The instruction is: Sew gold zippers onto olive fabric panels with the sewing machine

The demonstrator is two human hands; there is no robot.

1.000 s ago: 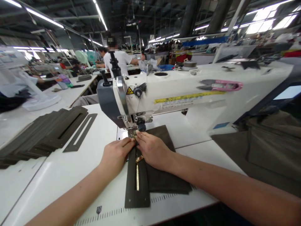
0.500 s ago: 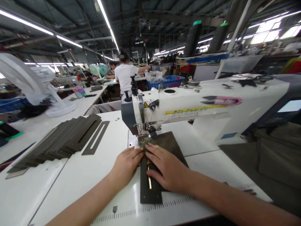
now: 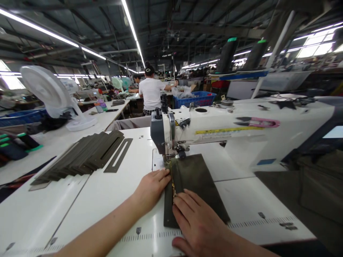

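Note:
A dark olive fabric piece point(image 3: 203, 185) with a narrow strip and a gold zipper point(image 3: 173, 185) along its left part lies under the needle area of a white sewing machine point(image 3: 227, 125). My left hand point(image 3: 152, 187) rests at the strip's left edge just in front of the presser foot, fingers together, fingertips on the fabric. Nearer to me, my right hand point(image 3: 198, 217) lies over the lower part of the piece beside the zipper, fingers spread a little and flat, thumb apart.
Stacked dark slotted pieces point(image 3: 80, 153) and one single slotted frame point(image 3: 118, 156) lie on the left of the white table. Behind are a white fan point(image 3: 50, 89), a blue crate point(image 3: 198, 100) and a person in a white shirt point(image 3: 152, 92). Pink-handled snips point(image 3: 264, 122) lie on the machine.
My right hand has slid back toward me along the fabric, away from the needle. My left hand stays near the presser foot. The view has shifted, so the scene sits slightly farther right.

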